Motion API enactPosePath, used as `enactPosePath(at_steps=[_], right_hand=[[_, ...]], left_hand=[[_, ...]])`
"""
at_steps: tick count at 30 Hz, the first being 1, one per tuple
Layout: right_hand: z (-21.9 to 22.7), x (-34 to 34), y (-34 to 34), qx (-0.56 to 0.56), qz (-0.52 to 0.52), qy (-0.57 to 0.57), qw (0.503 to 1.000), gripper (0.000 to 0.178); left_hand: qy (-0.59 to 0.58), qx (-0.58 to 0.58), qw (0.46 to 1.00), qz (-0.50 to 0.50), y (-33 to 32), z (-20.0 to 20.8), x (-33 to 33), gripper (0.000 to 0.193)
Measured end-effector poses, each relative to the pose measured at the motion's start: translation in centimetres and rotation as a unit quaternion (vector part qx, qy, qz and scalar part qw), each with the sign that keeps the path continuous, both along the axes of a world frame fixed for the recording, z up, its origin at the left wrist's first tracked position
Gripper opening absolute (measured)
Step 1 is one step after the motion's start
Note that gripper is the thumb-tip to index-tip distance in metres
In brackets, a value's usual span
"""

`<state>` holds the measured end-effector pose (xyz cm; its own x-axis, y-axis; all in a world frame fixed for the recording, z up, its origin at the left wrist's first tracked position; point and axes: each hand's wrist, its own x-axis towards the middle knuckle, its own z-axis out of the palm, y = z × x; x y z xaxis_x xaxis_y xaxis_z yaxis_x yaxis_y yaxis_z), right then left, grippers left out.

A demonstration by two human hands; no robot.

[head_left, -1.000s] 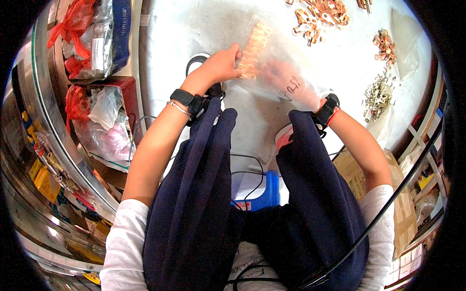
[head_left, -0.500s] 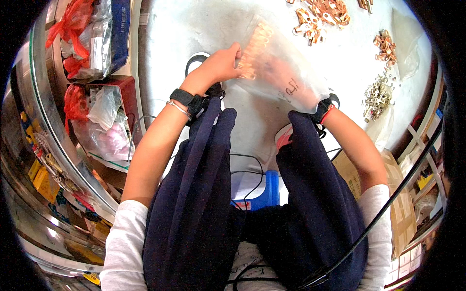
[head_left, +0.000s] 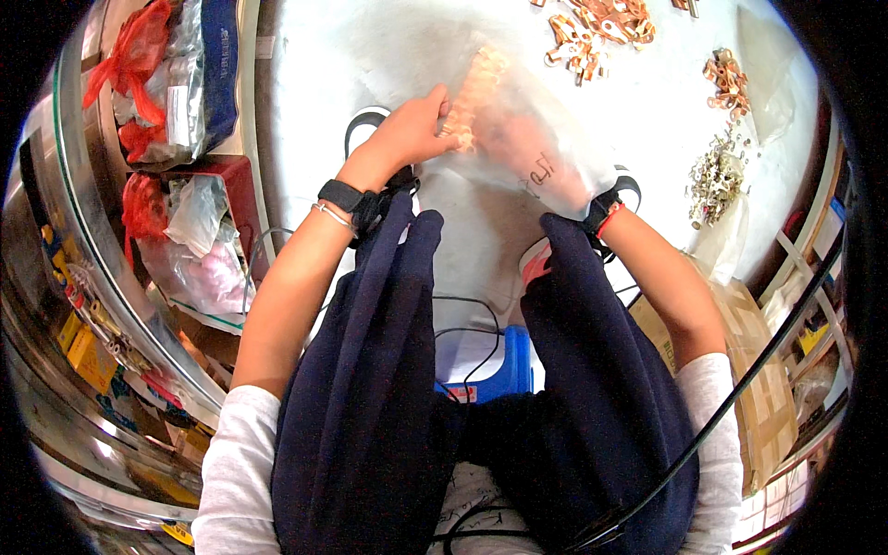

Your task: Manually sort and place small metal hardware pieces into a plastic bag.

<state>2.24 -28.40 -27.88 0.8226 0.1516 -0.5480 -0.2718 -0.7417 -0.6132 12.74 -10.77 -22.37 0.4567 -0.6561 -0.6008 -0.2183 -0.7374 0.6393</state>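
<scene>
Saw dark trousers [head_left: 361, 398] nearest, cut off at the lower edge, and between the legs a blue plastic piece [head_left: 516, 361], mostly hidden. Next made out the right hand [head_left: 523, 153] inside a clear bag [head_left: 583, 153], veiled by cloudy film; could not tell how the fingers stood there. Found the bag beyond the knees, over the pale floor [head_left: 342, 65], a hazy row of copper-coloured pieces [head_left: 476, 92] along its left side. Beside the row's lower end, saw the left hand [head_left: 407, 134], fingers curled inward; could not tell whether pinching film or pieces. Farther right, noted a silvery pile [head_left: 715, 185], then a small coppery pile [head_left: 726, 81], and a larger coppery pile [head_left: 610, 23], cut off above.
</scene>
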Motion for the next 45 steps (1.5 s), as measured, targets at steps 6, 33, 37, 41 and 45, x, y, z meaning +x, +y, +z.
enactPosePath(at_steps=[6,33,37,41,45], right_hand=[[0.8,-2.0,-1.9,0.03,0.107,-0.231,0.967,0.028],[5.0,4.9,-10.7,-0.253,0.034,-0.262,0.931,0.03],[5.3,4.2,-10.9,-0.237,0.0,-0.258,0.937,0.023],[5.8,2.7,-11.9,-0.226,-0.054,-0.256,0.939,0.019],[4.8,2.0,-13.4,-0.21,-0.113,-0.294,0.926,0.021]], left_hand=[[-0.053,-0.045,0.998,0.009,0.1,-0.5,-0.5,0.045],[-0.034,0.011,0.999,0.026,-0.3,0.4,-0.6,0.048],[-0.013,0.034,0.999,0.032,-0.3,0.4,-0.6,0.048],[-0.067,-0.02,0.997,0.026,0.2,-0.2,-0.9,0.049],[-0.057,-0.004,0.998,0.025,0.3,-0.5,-0.9,0.048]])
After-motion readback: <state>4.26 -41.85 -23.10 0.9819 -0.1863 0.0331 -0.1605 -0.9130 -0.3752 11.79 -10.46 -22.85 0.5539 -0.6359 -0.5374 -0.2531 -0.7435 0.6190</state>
